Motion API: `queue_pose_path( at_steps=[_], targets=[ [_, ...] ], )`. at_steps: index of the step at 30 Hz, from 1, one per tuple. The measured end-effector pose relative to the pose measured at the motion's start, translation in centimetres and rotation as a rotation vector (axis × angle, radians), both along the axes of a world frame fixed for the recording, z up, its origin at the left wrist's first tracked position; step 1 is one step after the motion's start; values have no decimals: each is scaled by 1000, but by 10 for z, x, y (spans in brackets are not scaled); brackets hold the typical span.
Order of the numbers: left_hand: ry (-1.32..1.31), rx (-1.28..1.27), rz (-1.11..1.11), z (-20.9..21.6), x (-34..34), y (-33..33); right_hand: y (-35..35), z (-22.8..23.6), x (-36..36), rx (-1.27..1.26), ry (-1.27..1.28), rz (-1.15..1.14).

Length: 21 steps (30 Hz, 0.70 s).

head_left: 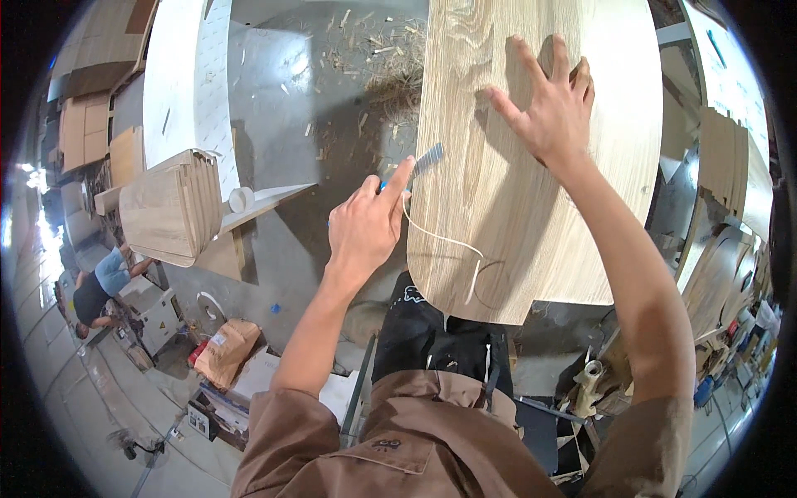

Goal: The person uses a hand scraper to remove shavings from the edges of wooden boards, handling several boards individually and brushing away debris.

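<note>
A large wood-grain board (pixel 618 133) with a rounded near-left corner lies in front of me. My left hand (pixel 365 224) is closed around a snap-off utility knife (pixel 428 158), its grey blade reaching over the board's left edge. Most of the knife's handle is hidden in the fist; a little blue shows. From beside that hand a thin pale strip (pixel 444 236) curls over the board's surface, its far end bent down near the rounded corner. My right hand (pixel 552 112) rests on the board with fingers spread, holding nothing.
Wood shavings (pixel 394 83) litter the grey floor beyond the board's left edge. At left, a stack of wooden pieces (pixel 170 207) stands beside a white roll (pixel 241 199). Another person (pixel 104 286) bends near a machine at far left. More panels (pixel 722 158) stand at right.
</note>
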<state>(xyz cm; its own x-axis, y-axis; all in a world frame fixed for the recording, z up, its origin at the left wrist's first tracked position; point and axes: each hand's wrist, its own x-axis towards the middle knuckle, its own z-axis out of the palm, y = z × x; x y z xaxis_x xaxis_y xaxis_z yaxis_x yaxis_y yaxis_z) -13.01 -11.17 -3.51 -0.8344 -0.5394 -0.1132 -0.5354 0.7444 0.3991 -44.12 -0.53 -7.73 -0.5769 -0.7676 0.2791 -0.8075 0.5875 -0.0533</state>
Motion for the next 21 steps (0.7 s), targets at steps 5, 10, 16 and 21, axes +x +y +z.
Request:
queue_pose_path(
  at_steps=[5, 10, 16, 21],
  targets=[
    [-48, -5, -4, -2, -32, -24, 4, 2, 2, 84, -27, -34],
    [-83, -10, -6, -2, -72, -52, 5, 12, 2, 102, -94, -46],
    [-80, 23, -13, 0, -127, -96, 2, 19, 1, 106, -149, -57],
    [-27, -8, -49, -12, -173, -137, 1, 29, 4, 134, -215, -77]
  ],
)
